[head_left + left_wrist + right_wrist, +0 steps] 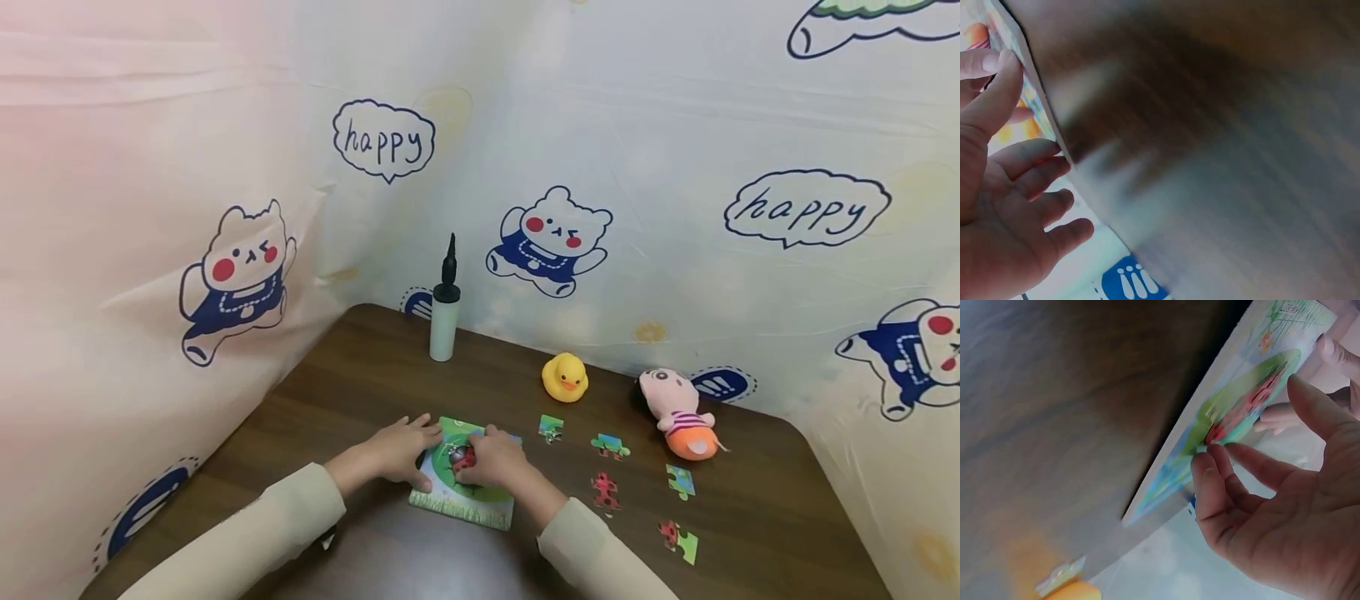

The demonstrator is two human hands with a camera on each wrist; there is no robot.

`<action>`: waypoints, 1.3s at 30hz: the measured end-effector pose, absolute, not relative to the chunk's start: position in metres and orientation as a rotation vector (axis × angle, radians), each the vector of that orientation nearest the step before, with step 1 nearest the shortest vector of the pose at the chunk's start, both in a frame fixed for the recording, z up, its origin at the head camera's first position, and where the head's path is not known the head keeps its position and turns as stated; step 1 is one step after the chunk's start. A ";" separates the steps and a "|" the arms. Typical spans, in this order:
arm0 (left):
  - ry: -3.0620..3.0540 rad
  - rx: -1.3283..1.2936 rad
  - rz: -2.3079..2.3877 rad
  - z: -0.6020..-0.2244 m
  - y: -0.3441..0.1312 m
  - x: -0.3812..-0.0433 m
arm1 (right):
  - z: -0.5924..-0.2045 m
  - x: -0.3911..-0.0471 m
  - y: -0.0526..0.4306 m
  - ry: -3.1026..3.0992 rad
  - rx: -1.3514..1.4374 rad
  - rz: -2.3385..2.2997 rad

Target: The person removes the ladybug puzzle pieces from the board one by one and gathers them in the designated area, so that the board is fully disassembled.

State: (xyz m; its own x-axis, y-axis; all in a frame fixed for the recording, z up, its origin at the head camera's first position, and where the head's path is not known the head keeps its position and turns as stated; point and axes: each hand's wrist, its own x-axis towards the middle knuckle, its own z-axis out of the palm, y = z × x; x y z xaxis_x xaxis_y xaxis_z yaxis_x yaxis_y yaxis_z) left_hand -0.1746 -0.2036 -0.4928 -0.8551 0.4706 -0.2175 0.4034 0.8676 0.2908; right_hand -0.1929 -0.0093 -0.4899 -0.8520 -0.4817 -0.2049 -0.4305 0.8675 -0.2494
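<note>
A square jigsaw board (472, 509) with a ladybug on a green leaf lies on the table in front of me. My left hand (401, 450) touches its left side, thumb near the lower corner and fingers spread by the top edge. Over the ladybug, my right hand (497, 460) rests its thumb and fingertips on the picture. In the right wrist view the right hand (1272, 512) has its bent fingers right at the picture's surface, with the thumb held apart from them. The left hand (1016, 206) shows loosely bent fingers in the left wrist view.
Several loose puzzle pieces lie right of the board, among them a ladybug piece (604, 492) and a corner piece (686, 546). Behind stand a hand pump (443, 325) and a yellow rubber duck (565, 379). A plush doll (678, 417) lies back right. Printed curtains surround the table.
</note>
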 end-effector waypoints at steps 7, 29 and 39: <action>2.759 0.651 0.365 -0.499 -0.204 -0.178 | -0.494 -0.190 -0.016 2.773 -0.724 -0.365; 2.712 0.545 0.552 -0.503 -0.209 -0.181 | -0.494 -0.192 -0.017 2.625 -0.802 -0.834; 2.679 0.491 0.589 -0.494 -0.209 -0.181 | -0.467 -0.197 0.003 2.647 -0.823 -1.068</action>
State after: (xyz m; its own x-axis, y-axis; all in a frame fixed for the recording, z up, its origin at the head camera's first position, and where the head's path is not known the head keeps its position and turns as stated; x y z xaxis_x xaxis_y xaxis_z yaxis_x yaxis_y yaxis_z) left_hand -0.1810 -0.2092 -0.4942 -0.8773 0.4020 -0.2621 0.2550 0.8532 0.4550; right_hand -0.1967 0.0026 -0.4665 -0.8331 -0.5512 0.0463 -0.4290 0.5911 -0.6831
